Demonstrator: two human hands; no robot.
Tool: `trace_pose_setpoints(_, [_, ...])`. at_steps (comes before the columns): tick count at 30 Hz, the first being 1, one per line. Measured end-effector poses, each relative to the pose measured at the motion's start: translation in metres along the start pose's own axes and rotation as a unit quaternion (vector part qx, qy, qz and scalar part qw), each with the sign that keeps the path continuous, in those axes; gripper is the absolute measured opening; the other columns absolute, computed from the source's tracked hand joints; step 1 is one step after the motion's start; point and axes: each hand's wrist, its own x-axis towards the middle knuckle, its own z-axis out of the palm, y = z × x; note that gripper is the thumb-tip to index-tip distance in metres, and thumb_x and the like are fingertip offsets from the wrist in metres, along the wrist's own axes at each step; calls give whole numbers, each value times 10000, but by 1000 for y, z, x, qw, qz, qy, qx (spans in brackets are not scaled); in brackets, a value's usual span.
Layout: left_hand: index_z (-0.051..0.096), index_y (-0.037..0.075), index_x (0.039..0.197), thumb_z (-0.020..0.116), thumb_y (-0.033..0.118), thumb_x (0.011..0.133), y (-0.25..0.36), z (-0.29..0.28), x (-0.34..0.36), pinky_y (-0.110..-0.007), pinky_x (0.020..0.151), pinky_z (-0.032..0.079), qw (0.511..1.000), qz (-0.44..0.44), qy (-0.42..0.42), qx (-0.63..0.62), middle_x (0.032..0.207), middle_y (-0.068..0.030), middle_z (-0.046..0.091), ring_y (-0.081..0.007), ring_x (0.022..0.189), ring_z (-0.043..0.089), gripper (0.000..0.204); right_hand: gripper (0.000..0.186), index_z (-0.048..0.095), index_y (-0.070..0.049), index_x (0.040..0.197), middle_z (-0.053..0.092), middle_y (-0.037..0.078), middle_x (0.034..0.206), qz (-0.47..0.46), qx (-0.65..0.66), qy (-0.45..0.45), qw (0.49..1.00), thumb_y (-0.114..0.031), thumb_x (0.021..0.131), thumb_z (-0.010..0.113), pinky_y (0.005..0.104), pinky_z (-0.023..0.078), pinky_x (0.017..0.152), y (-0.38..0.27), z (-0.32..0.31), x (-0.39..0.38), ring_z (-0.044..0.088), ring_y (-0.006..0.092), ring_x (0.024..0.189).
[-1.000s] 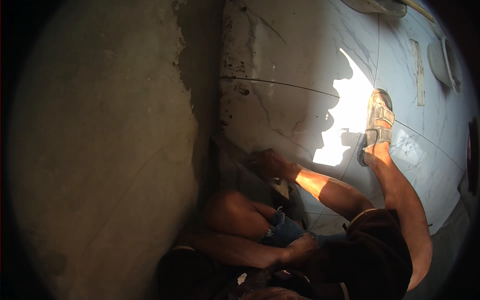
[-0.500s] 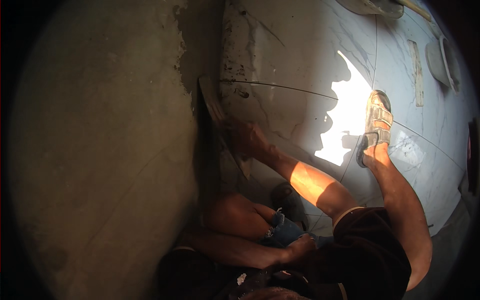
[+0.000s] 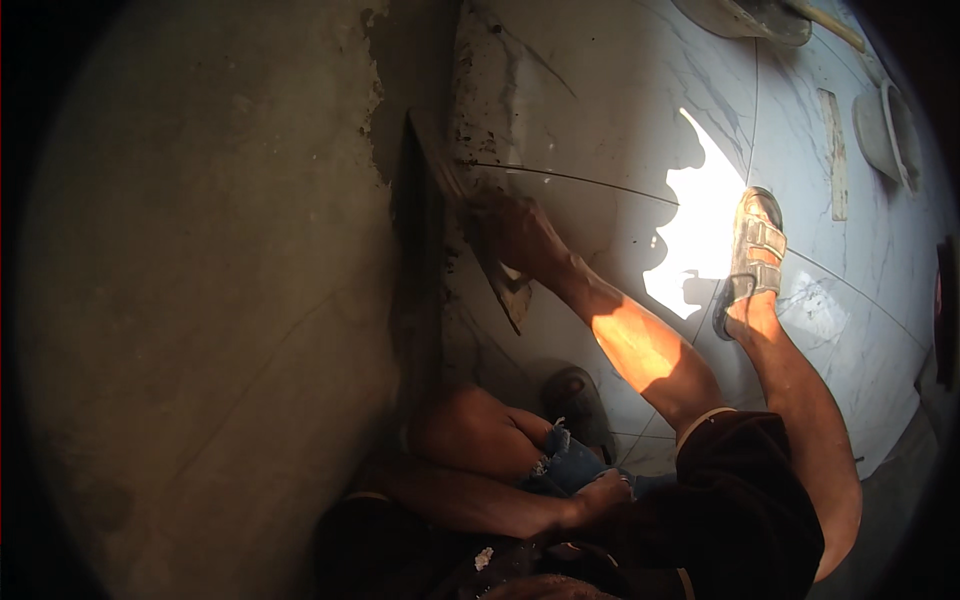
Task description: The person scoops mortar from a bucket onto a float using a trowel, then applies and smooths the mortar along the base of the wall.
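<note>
Since the earlier view the right hand [image 3: 515,235] has travelled up along the foot of the wall [image 3: 200,300], carrying the trowel [image 3: 470,225] with it, and now sits well above the bent knee [image 3: 465,430] instead of just beside it. One trowel is in use – a long, flat, dark blade, smeared and dull, set on edge in the corner where the wall meets the tiled floor [image 3: 600,110], its upper end reaching above the hand and its pointed lower end showing below the wrist. The fingers are curled shut around the trowel's middle; the grip itself is in shadow, so the handle cannot be made out. One left hand [image 3: 600,495] rests low, below the knee, loosely closed against torn blue shorts [image 3: 565,465]; whether it holds anything cannot be told. Two feet show: one in a strapped sandal [image 3: 752,255] to the right of the trowel, beside a bright sun patch [image 3: 700,235] – the other, in a dark shoe [image 3: 575,400], near the knee. Far right of the trowel, at the floor's upper edge, lie one round pan [image 3: 745,18], one flat strip [image 3: 832,150] and one pale dish [image 3: 890,125].
</note>
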Motion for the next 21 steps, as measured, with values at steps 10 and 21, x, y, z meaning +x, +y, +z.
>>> trace_pose_setpoints(10, [610,77,921,526,210,796,-2,19,-2,-335,719,385,999,22,34,-19,864,-78,578,-211,862,550,201,278,589,-82,1106,639,199,885,184,174,-2,967,-100,833,540,413,527,661,-13,2,-65,652,342,779])
trace_pose_setpoints(21, [692,134,808,555,272,804,-6,44,4,-340,620,414,992,3,122,4,786,-32,658,-215,776,635,195,287,619,-115,1092,641,171,954,144,95,-92,981,-191,818,580,465,509,751,-38,52,-118,630,343,885])
